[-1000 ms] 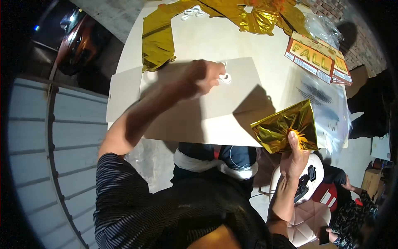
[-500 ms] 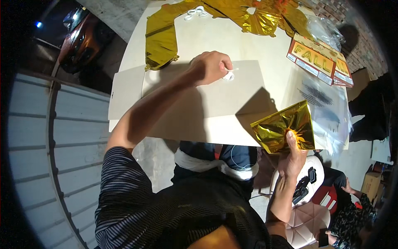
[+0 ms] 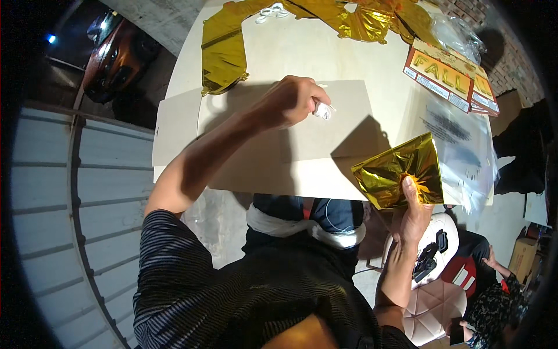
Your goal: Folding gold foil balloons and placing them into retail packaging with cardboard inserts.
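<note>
My left hand reaches over the grey cardboard sheet. Its fingers are closed on a small white coil, perhaps ribbon or string; its exact kind is too small to tell. At the right front of the table, a folded gold foil balloon is gripped by my right hand, the thumb pressing on top and creasing the foil. The other fingers are hidden beneath it.
Gold foil letter balloons lie flat along the far side. White coils rest beside them. At right are printed cardboard packages and clear plastic bags. A quilted chair and a seated person are at lower right.
My left hand has shifted slightly, and the white coil now shows more fully below its fingertips. The right hand still holds the folded foil in nearly the same place.
</note>
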Available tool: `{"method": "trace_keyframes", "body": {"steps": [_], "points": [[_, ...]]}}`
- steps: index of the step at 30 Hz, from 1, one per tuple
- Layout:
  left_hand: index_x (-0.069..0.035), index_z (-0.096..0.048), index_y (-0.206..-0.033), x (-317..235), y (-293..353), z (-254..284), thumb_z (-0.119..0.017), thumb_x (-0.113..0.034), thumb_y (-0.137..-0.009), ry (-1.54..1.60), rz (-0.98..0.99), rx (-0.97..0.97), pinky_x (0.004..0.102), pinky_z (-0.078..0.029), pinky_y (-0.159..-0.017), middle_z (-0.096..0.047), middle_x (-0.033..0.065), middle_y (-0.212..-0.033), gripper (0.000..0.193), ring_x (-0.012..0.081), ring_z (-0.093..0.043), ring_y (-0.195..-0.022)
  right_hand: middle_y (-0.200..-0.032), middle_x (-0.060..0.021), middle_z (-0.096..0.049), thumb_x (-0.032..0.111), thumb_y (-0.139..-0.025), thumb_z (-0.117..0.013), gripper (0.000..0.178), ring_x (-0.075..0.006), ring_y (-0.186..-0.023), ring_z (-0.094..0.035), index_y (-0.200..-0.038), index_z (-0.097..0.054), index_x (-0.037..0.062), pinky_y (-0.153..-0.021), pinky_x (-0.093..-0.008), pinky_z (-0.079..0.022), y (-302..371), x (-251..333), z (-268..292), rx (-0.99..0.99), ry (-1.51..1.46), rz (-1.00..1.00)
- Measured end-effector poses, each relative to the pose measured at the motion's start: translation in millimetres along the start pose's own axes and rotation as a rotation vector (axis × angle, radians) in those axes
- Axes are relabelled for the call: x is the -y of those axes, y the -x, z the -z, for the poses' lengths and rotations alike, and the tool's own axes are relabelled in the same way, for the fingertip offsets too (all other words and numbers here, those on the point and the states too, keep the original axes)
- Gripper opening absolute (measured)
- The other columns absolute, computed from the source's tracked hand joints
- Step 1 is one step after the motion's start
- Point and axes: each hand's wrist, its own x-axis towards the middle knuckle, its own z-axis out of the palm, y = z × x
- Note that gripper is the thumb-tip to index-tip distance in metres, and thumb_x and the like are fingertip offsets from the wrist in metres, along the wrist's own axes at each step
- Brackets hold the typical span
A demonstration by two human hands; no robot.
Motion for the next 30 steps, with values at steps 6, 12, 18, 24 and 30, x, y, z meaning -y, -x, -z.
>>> {"method": "trace_keyframes", "body": {"steps": [6,12,18,24,30], "points": [[0.003,-0.071,-0.112,-7,-2,8,-0.060,0.005,-0.082,0.076,0.088,0.077,0.0383,-0.055,-0.077,-0.073,0.0218,-0.094,0.031,0.0312,-0.072,-0.087,-0.113,-0.0061,-0.069,0.006,-0.091,-0.076,0.042,-0.0143,-0.100,-0.066,-0.130,-0.060,0.0013,-0.095,-0.0327,-0.053,1,1,0,0.008,0.009,0.015],[0.004,-0.068,-0.115,-6,-4,15,-0.066,0.004,-0.079,0.015,0.027,0.202,0.0370,-0.054,-0.079,-0.071,0.0206,-0.103,0.036,0.0288,-0.069,-0.089,-0.113,-0.0064,-0.068,0.008,-0.090,-0.078,0.046,-0.0158,-0.102,-0.066,-0.132,-0.059,0.0018,-0.096,-0.0340,-0.053,1,-1,3,-0.004,0.011,-0.006],[0.003,-0.070,-0.114,1,-13,6,-0.073,-0.004,-0.077,-0.118,-0.035,0.235,0.0366,-0.054,-0.077,-0.070,0.0167,-0.091,0.037,0.0277,-0.069,-0.085,-0.114,-0.0066,-0.068,0.009,-0.089,-0.079,0.048,-0.0165,-0.102,-0.065,-0.132,-0.059,0.0019,-0.097,-0.0346,-0.053,1,-2,1,0.022,-0.021,0.014],[0.008,-0.066,-0.113,-18,-27,13,-0.079,-0.017,-0.089,0.251,0.379,0.370,0.0303,-0.062,-0.068,-0.074,0.0168,-0.092,0.037,0.0187,-0.074,-0.076,-0.112,-0.0065,-0.069,0.007,-0.090,-0.078,0.043,-0.0157,-0.101,-0.066,-0.130,-0.061,0.0014,-0.095,-0.0336,-0.054,1,-1,3,0.004,0.029,0.021],[0.008,-0.064,-0.102,-17,-34,9,-0.078,-0.017,-0.090,0.377,0.573,0.428,0.0290,-0.062,-0.063,-0.074,0.0186,-0.086,0.031,0.0179,-0.074,-0.072,-0.113,-0.0076,-0.069,0.004,-0.090,-0.077,0.041,-0.0154,-0.100,-0.068,-0.128,-0.062,0.0008,-0.093,-0.0324,-0.055,2,-3,2,0.000,-0.003,0.018]]}}
